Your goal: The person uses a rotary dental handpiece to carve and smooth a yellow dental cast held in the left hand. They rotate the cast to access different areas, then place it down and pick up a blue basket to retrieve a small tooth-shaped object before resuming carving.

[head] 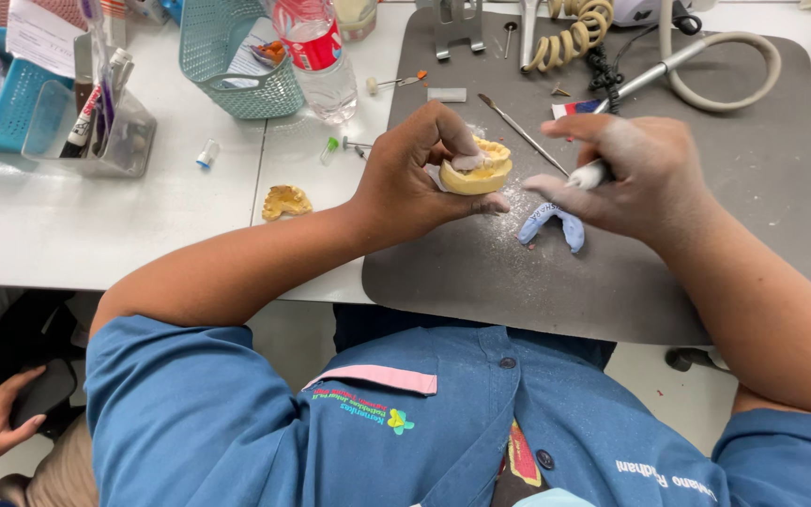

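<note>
Holding a yellow cast [477,175] over the grey mat [743,188], handpiece [586,175] just beside it.
Left hand [410,174] fingers closed around the cast, thumb pressed on top. Right hand [626,174] fingers pinched on the handpiece, dusted white. Blue tray [552,225] lying on the mat below. Second cast [285,201] resting apart on the white surface [96,225].
</note>
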